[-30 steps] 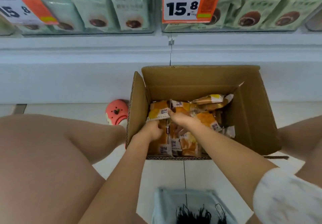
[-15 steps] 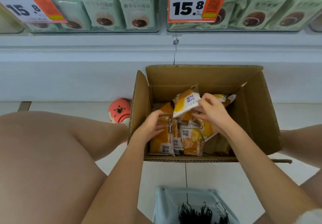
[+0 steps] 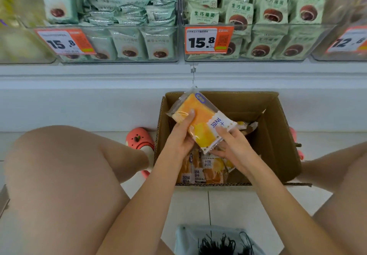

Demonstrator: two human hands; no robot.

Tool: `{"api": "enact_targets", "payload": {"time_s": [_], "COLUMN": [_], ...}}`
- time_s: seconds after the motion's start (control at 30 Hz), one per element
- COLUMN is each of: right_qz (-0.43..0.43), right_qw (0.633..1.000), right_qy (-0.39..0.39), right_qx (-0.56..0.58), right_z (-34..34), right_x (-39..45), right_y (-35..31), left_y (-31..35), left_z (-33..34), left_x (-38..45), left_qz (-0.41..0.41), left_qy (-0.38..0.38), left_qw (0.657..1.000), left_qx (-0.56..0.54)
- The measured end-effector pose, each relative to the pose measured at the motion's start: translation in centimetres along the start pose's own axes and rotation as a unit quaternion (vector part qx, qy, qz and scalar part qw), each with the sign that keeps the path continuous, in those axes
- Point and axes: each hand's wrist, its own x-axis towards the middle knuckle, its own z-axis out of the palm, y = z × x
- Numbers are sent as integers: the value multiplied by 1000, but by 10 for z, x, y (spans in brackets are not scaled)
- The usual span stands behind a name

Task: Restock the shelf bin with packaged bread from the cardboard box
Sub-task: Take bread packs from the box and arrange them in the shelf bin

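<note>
The bread packet (image 3: 200,122) at frame centre is wrapped in clear, glossy plastic film that catches the light, and the cardboard box (image 3: 278,135) behind it is matt brown corrugated board, its fluted edge showing along the rims. The shelf bins (image 3: 119,61) across the top are clear, shiny hard plastic holding pale green packets (image 3: 127,44) with a soft sheen, and the price tags (image 3: 208,40) look like smooth printed paper. The floor (image 3: 224,207) at the bottom is smooth pale tile
</note>
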Motion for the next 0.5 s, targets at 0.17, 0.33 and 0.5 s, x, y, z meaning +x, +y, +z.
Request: {"api": "enact_targets", "payload": {"time_s": [0.17, 0.33, 0.5], "right_qz": [-72, -168, -323], "right_qw": [993, 984, 946], "right_qy": [49, 29, 7], "right_qx": [73, 42, 16], "right_z": [15, 13, 16], "right_x": [-7, -21, -39], "right_y": [-19, -100, -229], "left_y": [15, 74, 164], "left_z": [20, 65, 146], "left_x": [-14, -35, -57], "left_qz": [112, 199, 421], "left_qy": [-33, -62, 19], "left_qw": [981, 951, 860], "left_qx": [153, 227, 288]}}
